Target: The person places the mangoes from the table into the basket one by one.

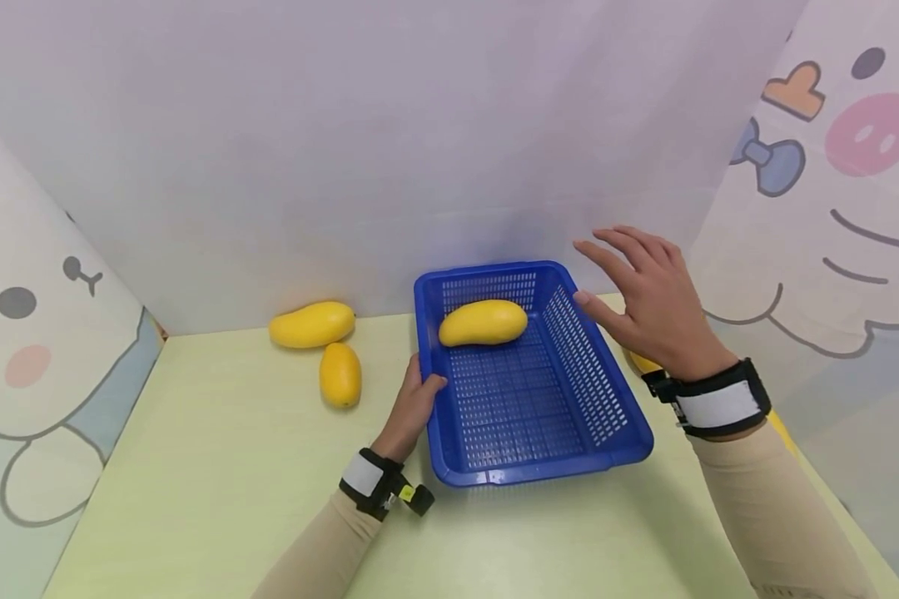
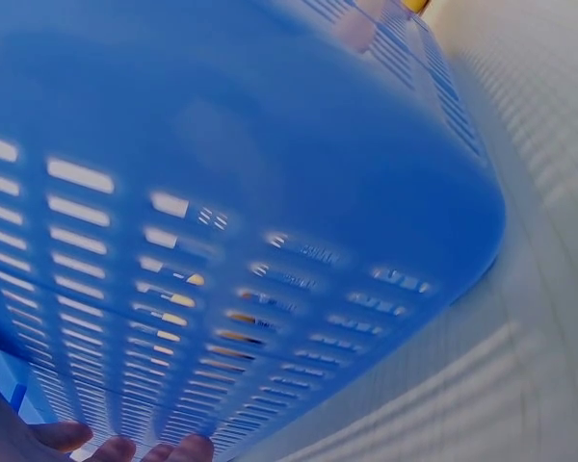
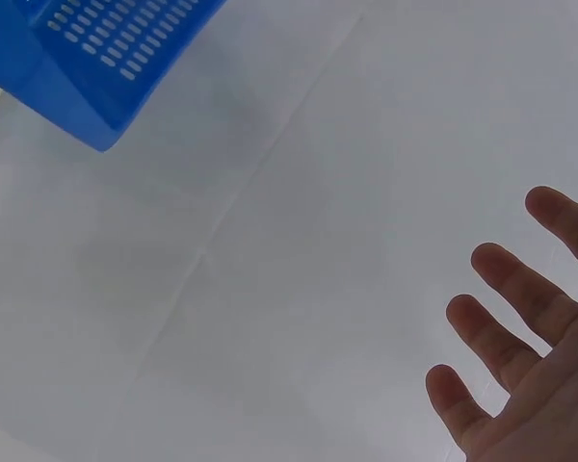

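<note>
A blue plastic basket (image 1: 524, 399) with slotted walls stands tilted in the head view, one yellow mango (image 1: 484, 323) lying inside near its far end. My left hand (image 1: 410, 408) grips its left side, thumb over the rim; in the left wrist view the fingertips (image 2: 193, 449) show against the slotted side. Beyond the basket's right rim my right hand (image 1: 655, 308) is raised, its fingers spread and holding nothing. The right wrist view also shows that hand (image 3: 530, 337) apart from the basket (image 3: 87, 96).
Two more mangoes, one at the back (image 1: 312, 324) and one nearer (image 1: 340, 375), lie on the pale green table (image 1: 217, 466) left of the basket. Another yellow thing (image 1: 643, 363) is mostly hidden behind the right hand. A pale cloth wall (image 1: 330, 166) rises behind.
</note>
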`<action>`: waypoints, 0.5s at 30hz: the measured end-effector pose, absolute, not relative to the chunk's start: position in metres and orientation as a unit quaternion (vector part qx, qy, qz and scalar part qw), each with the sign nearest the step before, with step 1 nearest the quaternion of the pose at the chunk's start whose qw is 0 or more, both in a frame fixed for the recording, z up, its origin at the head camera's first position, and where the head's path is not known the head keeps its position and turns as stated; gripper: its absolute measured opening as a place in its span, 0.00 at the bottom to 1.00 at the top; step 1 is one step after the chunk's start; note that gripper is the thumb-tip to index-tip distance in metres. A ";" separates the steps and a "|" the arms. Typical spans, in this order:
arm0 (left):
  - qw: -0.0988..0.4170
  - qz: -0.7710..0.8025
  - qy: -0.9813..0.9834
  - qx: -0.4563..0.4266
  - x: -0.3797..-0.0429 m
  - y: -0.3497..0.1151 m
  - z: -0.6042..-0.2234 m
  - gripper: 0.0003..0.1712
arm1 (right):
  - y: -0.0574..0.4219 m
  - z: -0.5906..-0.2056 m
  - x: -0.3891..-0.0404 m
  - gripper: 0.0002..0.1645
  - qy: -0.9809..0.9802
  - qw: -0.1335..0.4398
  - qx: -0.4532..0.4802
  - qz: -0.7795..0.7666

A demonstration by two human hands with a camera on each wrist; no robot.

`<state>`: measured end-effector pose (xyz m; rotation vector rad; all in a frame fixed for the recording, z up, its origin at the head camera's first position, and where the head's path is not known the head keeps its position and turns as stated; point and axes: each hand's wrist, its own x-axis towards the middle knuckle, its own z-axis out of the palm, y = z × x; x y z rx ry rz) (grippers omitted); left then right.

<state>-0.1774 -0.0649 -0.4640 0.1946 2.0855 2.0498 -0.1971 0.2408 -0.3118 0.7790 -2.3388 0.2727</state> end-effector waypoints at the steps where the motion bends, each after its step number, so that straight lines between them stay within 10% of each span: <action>1: 0.105 0.696 0.708 0.066 -0.178 -0.065 -0.464 0.35 | 0.242 -0.313 -0.195 0.36 -0.893 0.325 0.294 0.106; 15: 0.096 0.693 0.712 0.054 -0.175 -0.064 -0.465 0.33 | 0.256 -0.337 -0.175 0.35 -0.901 0.328 0.256 0.125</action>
